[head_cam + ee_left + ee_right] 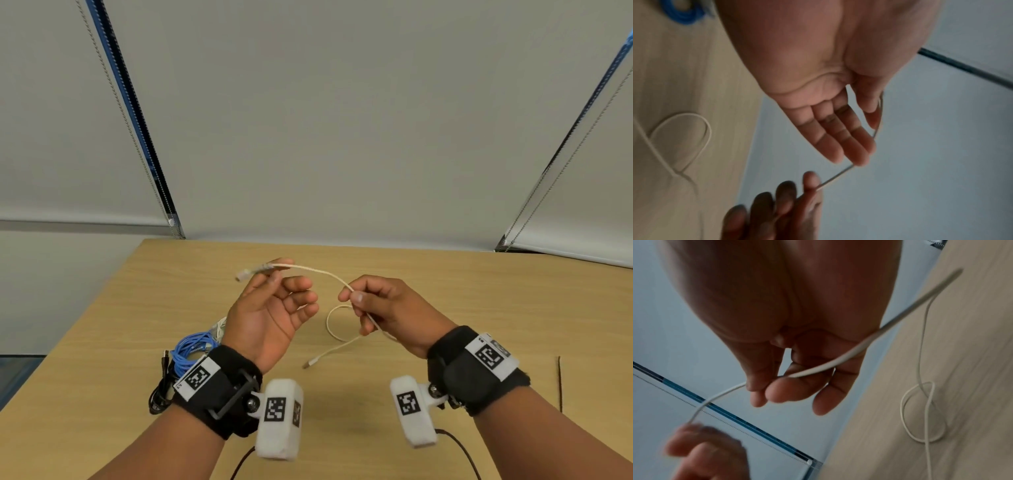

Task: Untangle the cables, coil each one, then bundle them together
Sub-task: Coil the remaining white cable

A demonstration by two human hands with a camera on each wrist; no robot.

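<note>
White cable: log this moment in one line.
left hand pinches white cable near plug | right hand pinches mid-length | tail looped on table

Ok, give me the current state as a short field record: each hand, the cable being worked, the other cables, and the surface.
left hand: pinches the connector end of the thin white cable, other fingers loose
right hand: pinches the same cable further along
white cable: spans between the hands, then drops to a loop and free plug on the light wooden table
other cables: coiled blue cable and black cable lying left of the left wrist
bundling: not yet done
</note>
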